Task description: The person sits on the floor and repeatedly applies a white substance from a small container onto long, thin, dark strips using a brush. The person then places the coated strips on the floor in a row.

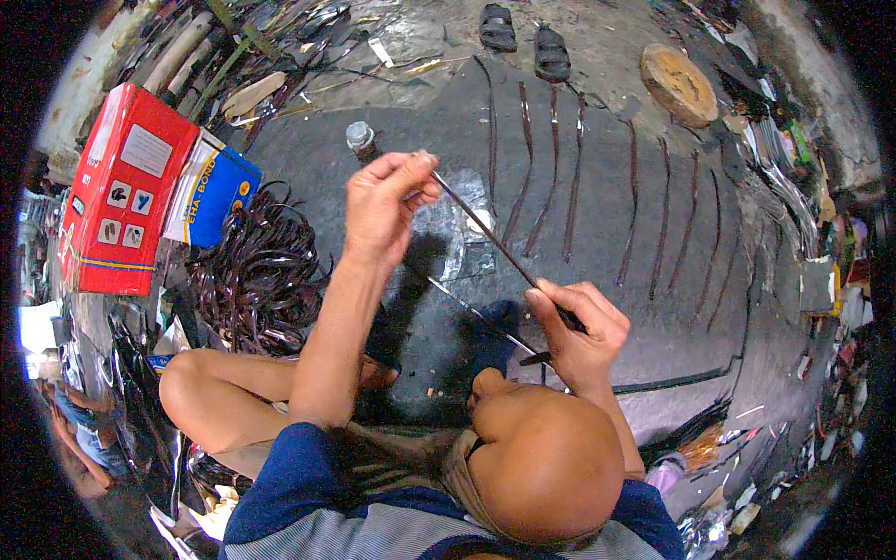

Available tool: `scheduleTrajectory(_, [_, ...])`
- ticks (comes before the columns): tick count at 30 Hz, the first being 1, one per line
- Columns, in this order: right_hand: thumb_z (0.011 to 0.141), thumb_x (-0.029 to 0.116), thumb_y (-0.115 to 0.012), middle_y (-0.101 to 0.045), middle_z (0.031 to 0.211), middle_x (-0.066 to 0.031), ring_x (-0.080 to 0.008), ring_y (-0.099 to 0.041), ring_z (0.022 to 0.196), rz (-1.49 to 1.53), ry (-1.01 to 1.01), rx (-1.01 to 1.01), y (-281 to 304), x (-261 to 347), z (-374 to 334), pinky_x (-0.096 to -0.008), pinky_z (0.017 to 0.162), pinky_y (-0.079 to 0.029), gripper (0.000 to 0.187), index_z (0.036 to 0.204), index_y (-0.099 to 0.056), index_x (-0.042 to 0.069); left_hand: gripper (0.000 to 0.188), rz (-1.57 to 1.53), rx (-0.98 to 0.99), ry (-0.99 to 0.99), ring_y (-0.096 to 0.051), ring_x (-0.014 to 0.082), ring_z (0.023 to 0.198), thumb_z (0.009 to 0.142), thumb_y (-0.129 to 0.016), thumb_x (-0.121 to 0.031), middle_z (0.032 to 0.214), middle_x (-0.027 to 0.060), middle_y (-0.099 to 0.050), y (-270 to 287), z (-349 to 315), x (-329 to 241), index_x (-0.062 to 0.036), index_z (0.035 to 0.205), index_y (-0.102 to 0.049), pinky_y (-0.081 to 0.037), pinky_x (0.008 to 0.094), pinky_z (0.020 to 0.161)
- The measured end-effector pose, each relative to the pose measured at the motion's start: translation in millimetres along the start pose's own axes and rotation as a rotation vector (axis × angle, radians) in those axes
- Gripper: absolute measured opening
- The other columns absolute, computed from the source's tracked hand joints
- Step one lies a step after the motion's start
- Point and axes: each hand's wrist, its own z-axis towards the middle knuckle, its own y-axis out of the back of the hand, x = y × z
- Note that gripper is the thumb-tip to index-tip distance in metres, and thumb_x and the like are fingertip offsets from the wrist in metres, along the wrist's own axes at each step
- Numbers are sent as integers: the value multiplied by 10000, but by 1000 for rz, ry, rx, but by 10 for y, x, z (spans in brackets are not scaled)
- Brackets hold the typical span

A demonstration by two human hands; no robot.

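The left hand point(385, 210) pinches the upper end of a thin dark strip point(485, 229) between thumb and fingers, while the right hand point(586, 336) is clamped on its lower end — the strip runs straight and slanting between the two, above a dark mat point(602, 210) on the floor. A slim silvery rod point(476, 313) slants just below the right hand, though I cannot tell whether that hand touches it. Beyond, similar strips point(635, 177) lie spaced in a row on the mat — a small lidded jar point(360, 138) stands near the left hand, and a tangled dark pile point(257, 266) sits farther left, beside a red box point(121, 191).
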Motion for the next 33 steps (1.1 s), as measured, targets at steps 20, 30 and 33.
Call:
scheduleTrajectory(20, [790,145,-780,-677,721,-98,-189,-632,621,-77,-648,392,697,-502,-1094,-305,594,-483,141,872,-752,35,172,76,-555,217,-581,105,508,858,-741,-172,667,39,-632,2217,680,713,-33,804,-654,-469,184,466])
scheduleTrajectory(30, [869,159,-690,-678,794,-144,-303,-664,692,-192,-508,495,361,-1266,-1673,-402,627,-517,148,931,-719,29,362,1266,-763,-493,-576,312,973,726,-748,-184,994,134,-592,1032,326,1730,-40,1042,-645,-462,436,828])
scheduleTrajectory(33, [876,217,-686,-684,864,-151,-328,-670,728,-258,-418,603,289,-1509,-1723,-426,652,-528,222,1005,-702,38,259,1319,-58,-611,-561,330,987,736,-681,-125,956,124,-592,633,551,2072,-44,982,-661,-469,438,849])
